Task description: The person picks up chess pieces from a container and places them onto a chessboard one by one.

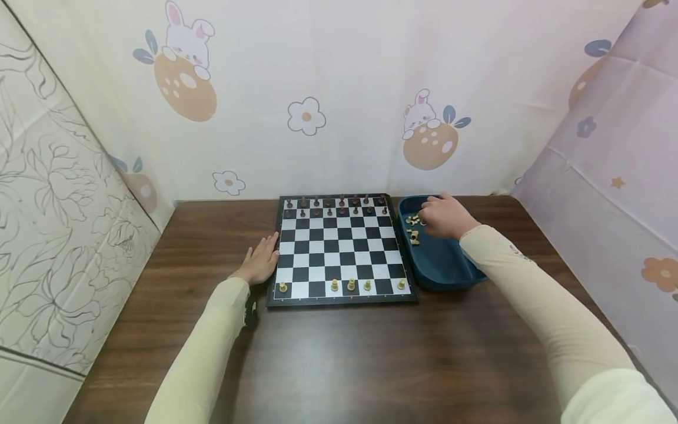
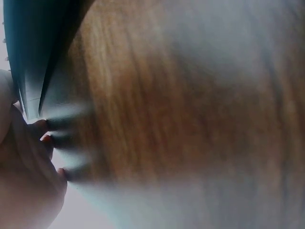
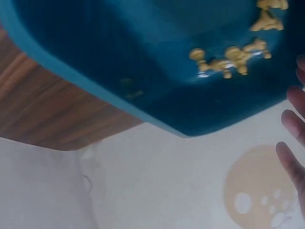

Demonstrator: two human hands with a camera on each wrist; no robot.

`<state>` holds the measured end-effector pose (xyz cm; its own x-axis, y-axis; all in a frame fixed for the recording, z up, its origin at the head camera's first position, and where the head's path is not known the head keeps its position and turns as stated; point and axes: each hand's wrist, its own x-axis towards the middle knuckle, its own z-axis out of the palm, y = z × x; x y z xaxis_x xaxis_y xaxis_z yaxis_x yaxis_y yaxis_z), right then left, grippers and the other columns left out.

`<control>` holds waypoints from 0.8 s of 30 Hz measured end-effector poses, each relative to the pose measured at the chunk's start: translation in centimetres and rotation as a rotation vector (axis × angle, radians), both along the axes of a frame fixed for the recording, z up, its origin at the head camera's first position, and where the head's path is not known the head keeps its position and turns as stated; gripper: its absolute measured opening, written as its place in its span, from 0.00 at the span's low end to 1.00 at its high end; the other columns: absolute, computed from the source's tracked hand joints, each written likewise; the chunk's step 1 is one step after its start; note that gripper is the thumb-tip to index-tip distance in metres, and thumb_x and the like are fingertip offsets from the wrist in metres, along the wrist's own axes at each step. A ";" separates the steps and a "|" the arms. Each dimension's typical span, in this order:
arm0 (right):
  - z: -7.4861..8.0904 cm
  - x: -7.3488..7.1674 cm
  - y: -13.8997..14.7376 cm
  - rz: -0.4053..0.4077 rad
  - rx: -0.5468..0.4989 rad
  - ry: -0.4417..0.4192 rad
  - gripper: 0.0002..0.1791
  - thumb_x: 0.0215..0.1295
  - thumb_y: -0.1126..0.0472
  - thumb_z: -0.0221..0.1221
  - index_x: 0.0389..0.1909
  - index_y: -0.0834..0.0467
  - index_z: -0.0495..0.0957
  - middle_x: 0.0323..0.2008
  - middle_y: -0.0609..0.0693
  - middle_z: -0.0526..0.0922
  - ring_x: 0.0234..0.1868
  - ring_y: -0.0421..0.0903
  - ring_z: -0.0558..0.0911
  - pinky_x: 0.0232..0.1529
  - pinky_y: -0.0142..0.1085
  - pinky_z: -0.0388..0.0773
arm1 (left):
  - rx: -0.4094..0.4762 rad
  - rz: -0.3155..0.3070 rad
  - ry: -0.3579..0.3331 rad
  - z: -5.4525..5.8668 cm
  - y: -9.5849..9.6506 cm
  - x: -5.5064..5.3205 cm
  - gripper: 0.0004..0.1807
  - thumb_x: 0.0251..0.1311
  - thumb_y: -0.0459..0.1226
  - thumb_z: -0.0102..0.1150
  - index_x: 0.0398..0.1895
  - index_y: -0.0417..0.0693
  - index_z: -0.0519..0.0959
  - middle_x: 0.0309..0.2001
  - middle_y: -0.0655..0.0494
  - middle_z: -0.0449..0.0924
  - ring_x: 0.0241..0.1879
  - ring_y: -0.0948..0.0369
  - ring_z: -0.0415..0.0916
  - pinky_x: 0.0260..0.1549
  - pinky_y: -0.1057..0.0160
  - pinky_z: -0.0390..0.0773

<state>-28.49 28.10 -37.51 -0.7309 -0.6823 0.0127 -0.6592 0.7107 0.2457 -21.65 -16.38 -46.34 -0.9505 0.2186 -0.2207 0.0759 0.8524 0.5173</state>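
Observation:
A black-and-white chessboard (image 1: 339, 247) lies on the table. Dark chess pieces (image 1: 329, 206) fill its two far rows, and several pale yellow chess pieces (image 1: 351, 285) stand along the near row. My left hand (image 1: 259, 261) rests beside the board's left side, its fingertips at the edge. Over the far part of a blue tray (image 1: 445, 265), my right hand (image 1: 444, 217) reaches down. In the right wrist view its visible fingers (image 3: 294, 125) are spread and loosely extended; the thumb side is out of sight. Loose yellow chess pieces (image 3: 233, 57) lie in the tray near that hand.
The tray stands against the board's right side on the brown wooden table (image 1: 328, 359). A patterned curtain (image 1: 349, 70) hangs directly behind the table's far edge. Panels with printed flowers close off the left, and more curtain hangs on the right.

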 end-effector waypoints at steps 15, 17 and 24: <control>-2.8 -1.2 0.0 -0.097 0.028 -0.112 0.10 0.49 0.63 0.70 0.34 0.58 0.86 0.33 0.51 0.85 0.36 0.51 0.78 0.34 0.45 0.72 | 0.006 -0.004 0.003 0.0 0.0 0.3 0.31 0.74 0.43 0.27 0.76 0.43 0.38 0.74 0.39 0.38 0.73 0.45 0.33 0.67 0.40 0.31; -3.1 -1.5 -0.1 -0.106 0.035 -0.122 0.10 0.50 0.63 0.70 0.34 0.59 0.85 0.32 0.52 0.84 0.35 0.51 0.78 0.32 0.45 0.71 | 0.005 0.000 0.001 0.0 0.1 0.4 0.31 0.75 0.43 0.27 0.76 0.44 0.38 0.75 0.40 0.39 0.73 0.46 0.33 0.67 0.41 0.31; -3.3 -2.1 -0.7 -0.143 0.054 -0.149 0.07 0.51 0.61 0.69 0.30 0.59 0.84 0.28 0.51 0.83 0.29 0.49 0.76 0.28 0.42 0.68 | 0.005 0.012 0.007 0.2 0.0 0.3 0.31 0.75 0.43 0.28 0.76 0.45 0.38 0.75 0.40 0.40 0.73 0.46 0.33 0.67 0.41 0.32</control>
